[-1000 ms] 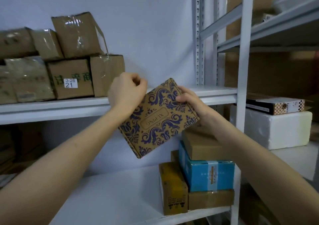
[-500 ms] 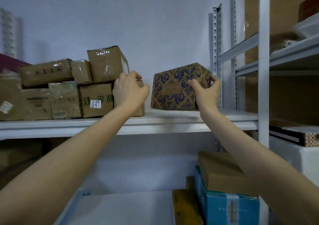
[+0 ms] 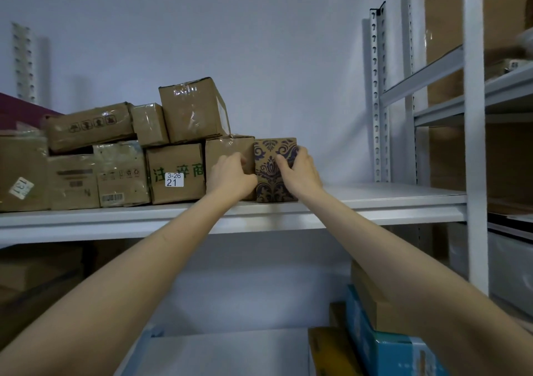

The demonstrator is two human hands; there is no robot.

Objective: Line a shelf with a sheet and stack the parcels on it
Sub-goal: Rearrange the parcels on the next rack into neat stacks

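Note:
A brown parcel with a dark blue floral pattern (image 3: 271, 179) stands upright on the white upper shelf (image 3: 389, 194), pressed against a plain brown box (image 3: 227, 148) on its left. My right hand (image 3: 301, 171) grips the patterned parcel's front right side, fingers curled over its face. My left hand (image 3: 230, 175) is curled, its knuckles against the parcel's left front edge in front of the plain box. A stack of taped brown parcels (image 3: 176, 173) fills the shelf's left part.
To the right of the patterned parcel the shelf surface runs bare up to the white upright post (image 3: 474, 145). On the lower shelf sit a blue box (image 3: 383, 352), a brown box (image 3: 372, 303) and a yellow one (image 3: 328, 352). Another rack stands at the right.
The patterned parcel went from held in the air to standing on the shelf, turned end-on and slid left against the plain box. My left hand moved right to its edge.

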